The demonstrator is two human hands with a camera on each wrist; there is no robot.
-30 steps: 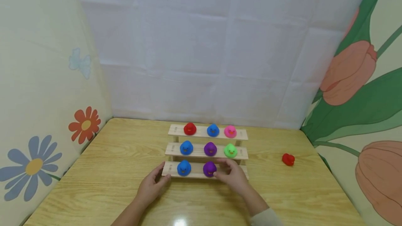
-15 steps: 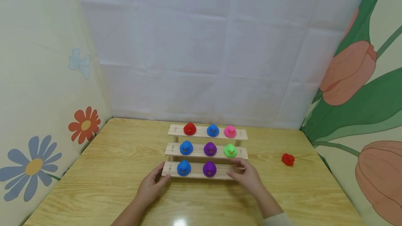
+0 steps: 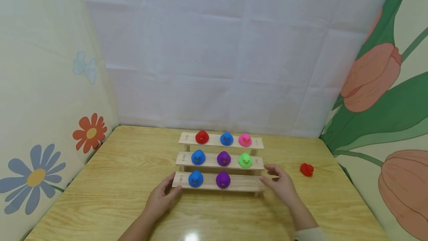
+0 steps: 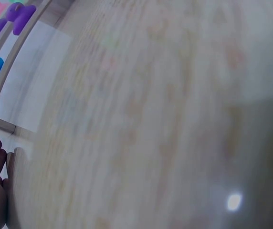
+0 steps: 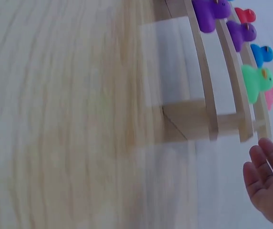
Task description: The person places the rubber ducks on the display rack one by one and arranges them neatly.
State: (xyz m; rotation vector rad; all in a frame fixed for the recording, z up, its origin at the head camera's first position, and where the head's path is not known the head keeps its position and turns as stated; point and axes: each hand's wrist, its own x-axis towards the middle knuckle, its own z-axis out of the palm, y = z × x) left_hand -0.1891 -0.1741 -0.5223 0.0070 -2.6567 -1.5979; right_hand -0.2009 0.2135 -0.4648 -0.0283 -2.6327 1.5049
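A three-tier wooden rack point(image 3: 240, 185) stands on the table with small rubber ducks on its boards. My left hand point(image 3: 159, 199) holds the left end of the lowest board, thumb at its front edge and fingers at the side. Nearest that hand is a blue duck point(image 3: 195, 179); a purple duck point(image 3: 223, 180) sits mid-board. Beside the rack's right end is my right hand point(image 3: 283, 186), fingers spread and holding nothing, fingertips close to the board ends. In the right wrist view its fingers point(image 5: 262, 171) are loosely bent. A green duck point(image 3: 245, 160) sits on the middle board.
A red duck point(image 3: 307, 169) lies on the table point(image 3: 334, 203) to the right. The middle board also carries a blue duck point(image 3: 198, 157) and a purple duck point(image 3: 223, 158). On top are red point(image 3: 202, 137), blue point(image 3: 226, 138) and pink ducks point(image 3: 245, 140). A white cloth point(image 3: 214, 66) hangs behind.
My right hand has moved right, from beside the purple duck on the lowest board to past the rack's right end. The left hand and the ducks have stayed put.
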